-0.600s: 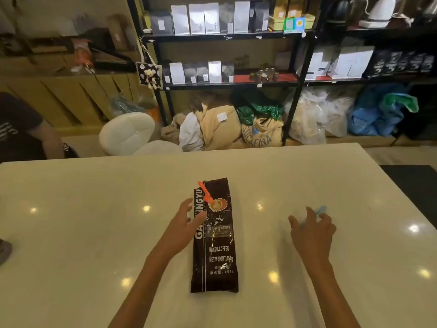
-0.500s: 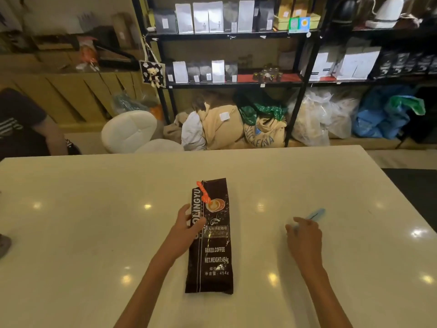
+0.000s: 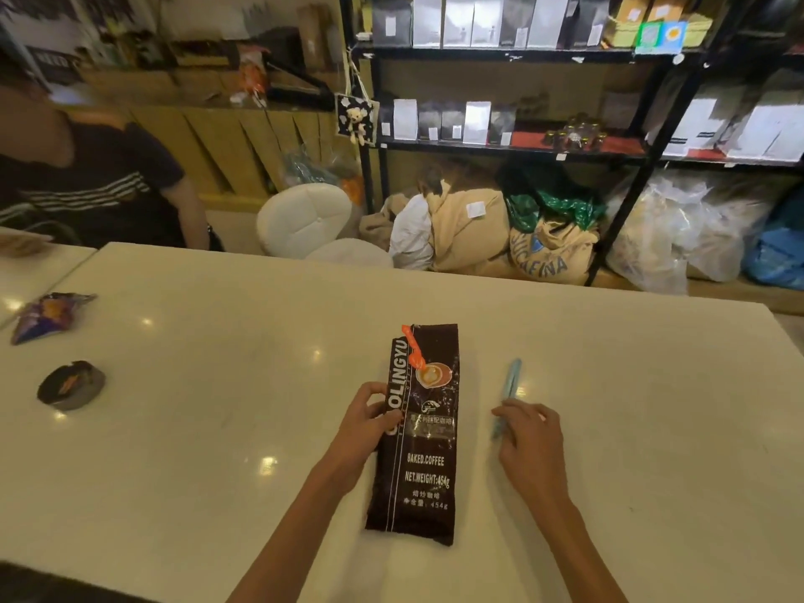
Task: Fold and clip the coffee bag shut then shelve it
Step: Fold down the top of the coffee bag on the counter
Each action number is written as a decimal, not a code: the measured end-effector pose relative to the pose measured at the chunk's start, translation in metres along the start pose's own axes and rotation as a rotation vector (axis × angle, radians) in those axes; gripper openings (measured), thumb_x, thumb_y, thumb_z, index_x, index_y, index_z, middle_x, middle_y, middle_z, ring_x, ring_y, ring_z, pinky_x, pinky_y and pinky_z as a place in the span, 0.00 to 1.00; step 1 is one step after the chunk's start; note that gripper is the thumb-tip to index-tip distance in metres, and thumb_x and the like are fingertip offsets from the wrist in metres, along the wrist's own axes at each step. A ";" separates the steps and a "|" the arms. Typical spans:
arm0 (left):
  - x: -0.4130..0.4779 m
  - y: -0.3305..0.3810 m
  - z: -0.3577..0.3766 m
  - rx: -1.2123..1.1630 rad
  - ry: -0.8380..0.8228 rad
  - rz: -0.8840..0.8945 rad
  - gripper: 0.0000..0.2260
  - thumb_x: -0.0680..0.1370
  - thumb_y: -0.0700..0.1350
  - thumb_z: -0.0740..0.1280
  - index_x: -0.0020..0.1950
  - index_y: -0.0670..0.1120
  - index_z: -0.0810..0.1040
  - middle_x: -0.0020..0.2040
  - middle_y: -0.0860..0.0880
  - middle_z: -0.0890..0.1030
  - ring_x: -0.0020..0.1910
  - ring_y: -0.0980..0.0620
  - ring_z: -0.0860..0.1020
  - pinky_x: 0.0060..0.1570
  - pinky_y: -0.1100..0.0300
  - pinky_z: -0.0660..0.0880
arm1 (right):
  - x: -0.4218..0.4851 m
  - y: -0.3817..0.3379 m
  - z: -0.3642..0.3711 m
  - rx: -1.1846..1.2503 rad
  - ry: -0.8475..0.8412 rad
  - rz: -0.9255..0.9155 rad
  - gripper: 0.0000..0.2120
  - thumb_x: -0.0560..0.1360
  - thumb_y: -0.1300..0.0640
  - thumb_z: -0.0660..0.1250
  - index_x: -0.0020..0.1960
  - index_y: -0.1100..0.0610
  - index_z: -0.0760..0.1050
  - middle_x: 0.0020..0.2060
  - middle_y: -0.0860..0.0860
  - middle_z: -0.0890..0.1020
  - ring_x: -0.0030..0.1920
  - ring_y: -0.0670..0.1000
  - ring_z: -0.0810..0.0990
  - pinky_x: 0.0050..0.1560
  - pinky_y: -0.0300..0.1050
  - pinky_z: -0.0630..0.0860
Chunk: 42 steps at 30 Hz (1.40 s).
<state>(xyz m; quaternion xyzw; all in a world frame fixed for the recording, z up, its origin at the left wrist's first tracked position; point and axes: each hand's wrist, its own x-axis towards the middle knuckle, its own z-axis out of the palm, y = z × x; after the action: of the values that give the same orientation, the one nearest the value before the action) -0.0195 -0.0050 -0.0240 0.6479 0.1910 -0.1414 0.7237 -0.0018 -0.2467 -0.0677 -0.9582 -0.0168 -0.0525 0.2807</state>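
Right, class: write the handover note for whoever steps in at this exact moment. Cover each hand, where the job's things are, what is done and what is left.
Left hand: grips the left edge of the dark brown foil coffee bag, which lies flat on the cream table.
Right hand: fingers rest on the near end of the slim light-blue plastic clip, right of the bag; not lifted.
Done: nothing; the bag's top is unfolded.
Left: fold the top, clip it, put the bag on the black metal shelf behind the table.
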 end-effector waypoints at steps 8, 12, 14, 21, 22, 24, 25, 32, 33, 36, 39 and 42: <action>0.013 0.003 -0.005 -0.161 -0.001 0.147 0.14 0.79 0.37 0.67 0.60 0.51 0.75 0.55 0.41 0.84 0.50 0.41 0.85 0.44 0.49 0.82 | 0.005 -0.078 0.014 0.886 -0.066 0.335 0.07 0.78 0.57 0.68 0.56 0.50 0.77 0.52 0.45 0.83 0.52 0.45 0.82 0.40 0.32 0.80; 0.021 0.008 -0.009 -0.099 -0.115 0.206 0.15 0.79 0.36 0.66 0.62 0.51 0.77 0.57 0.44 0.83 0.55 0.43 0.83 0.50 0.49 0.81 | 0.008 -0.082 0.018 0.977 -0.065 0.395 0.09 0.76 0.54 0.71 0.55 0.53 0.79 0.49 0.47 0.85 0.48 0.46 0.85 0.40 0.37 0.81; 0.023 0.011 -0.009 -0.012 -0.140 0.234 0.15 0.78 0.34 0.66 0.61 0.50 0.79 0.57 0.44 0.83 0.56 0.44 0.82 0.53 0.48 0.81 | 0.007 -0.082 0.021 0.955 -0.091 0.387 0.09 0.75 0.51 0.71 0.53 0.53 0.80 0.46 0.47 0.86 0.46 0.45 0.86 0.39 0.36 0.81; 0.023 0.020 -0.003 0.126 -0.081 0.394 0.13 0.78 0.34 0.67 0.60 0.44 0.79 0.55 0.47 0.84 0.55 0.47 0.83 0.53 0.53 0.81 | 0.016 -0.073 0.011 0.938 0.012 0.400 0.04 0.75 0.56 0.72 0.47 0.56 0.81 0.42 0.51 0.87 0.44 0.50 0.87 0.46 0.48 0.83; 0.022 0.024 -0.001 0.133 -0.122 0.408 0.12 0.79 0.36 0.67 0.62 0.44 0.77 0.56 0.48 0.83 0.55 0.49 0.82 0.52 0.54 0.81 | 0.017 -0.075 0.010 0.928 0.024 0.382 0.04 0.75 0.56 0.72 0.46 0.57 0.79 0.42 0.52 0.87 0.44 0.50 0.87 0.46 0.48 0.83; 0.019 0.034 0.004 0.124 -0.199 0.389 0.12 0.78 0.42 0.69 0.61 0.47 0.75 0.54 0.51 0.84 0.52 0.51 0.84 0.47 0.59 0.81 | 0.017 -0.080 0.007 0.912 0.028 0.343 0.05 0.75 0.57 0.72 0.44 0.57 0.77 0.42 0.52 0.86 0.44 0.48 0.86 0.44 0.46 0.83; 0.020 0.039 0.006 0.129 -0.200 0.382 0.11 0.78 0.44 0.70 0.59 0.49 0.75 0.52 0.52 0.84 0.51 0.51 0.84 0.44 0.61 0.81 | 0.017 -0.082 0.006 0.897 0.030 0.322 0.05 0.75 0.57 0.72 0.43 0.57 0.77 0.41 0.50 0.86 0.44 0.47 0.86 0.44 0.44 0.83; 0.024 0.044 0.013 0.154 0.044 0.451 0.04 0.78 0.33 0.66 0.46 0.35 0.72 0.45 0.40 0.83 0.45 0.47 0.84 0.43 0.55 0.83 | 0.019 -0.093 -0.001 0.815 0.138 0.214 0.03 0.77 0.58 0.69 0.50 0.54 0.77 0.43 0.44 0.84 0.46 0.43 0.84 0.39 0.33 0.79; 0.023 0.044 0.015 0.218 0.035 0.471 0.04 0.78 0.33 0.66 0.45 0.36 0.71 0.45 0.39 0.83 0.44 0.47 0.83 0.43 0.53 0.82 | 0.018 -0.097 -0.001 0.828 0.118 0.182 0.03 0.77 0.57 0.69 0.50 0.53 0.75 0.42 0.44 0.84 0.45 0.44 0.84 0.39 0.34 0.80; 0.024 0.054 0.009 0.250 0.002 0.463 0.02 0.78 0.33 0.65 0.50 0.35 0.72 0.48 0.35 0.81 0.44 0.43 0.82 0.44 0.51 0.81 | 0.017 -0.104 -0.008 0.813 0.072 0.093 0.03 0.78 0.52 0.68 0.47 0.48 0.74 0.43 0.41 0.83 0.45 0.43 0.84 0.40 0.35 0.81; 0.015 0.059 0.011 0.121 -0.076 0.470 0.07 0.81 0.39 0.64 0.56 0.36 0.72 0.51 0.36 0.80 0.49 0.45 0.82 0.47 0.52 0.82 | 0.020 -0.111 -0.011 0.760 0.117 0.058 0.04 0.79 0.53 0.66 0.46 0.45 0.73 0.44 0.36 0.82 0.48 0.41 0.83 0.39 0.30 0.78; 0.007 0.053 0.017 0.273 -0.116 0.545 0.09 0.81 0.43 0.65 0.60 0.46 0.76 0.54 0.46 0.82 0.53 0.49 0.82 0.53 0.53 0.81 | 0.020 -0.112 -0.008 0.703 0.083 -0.006 0.04 0.79 0.52 0.65 0.50 0.44 0.72 0.44 0.36 0.82 0.46 0.42 0.84 0.40 0.31 0.79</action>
<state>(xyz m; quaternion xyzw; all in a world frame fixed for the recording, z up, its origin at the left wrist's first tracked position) 0.0123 -0.0147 0.0216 0.7574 -0.0519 -0.0034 0.6508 0.0106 -0.1565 0.0009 -0.7999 -0.0254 -0.0833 0.5938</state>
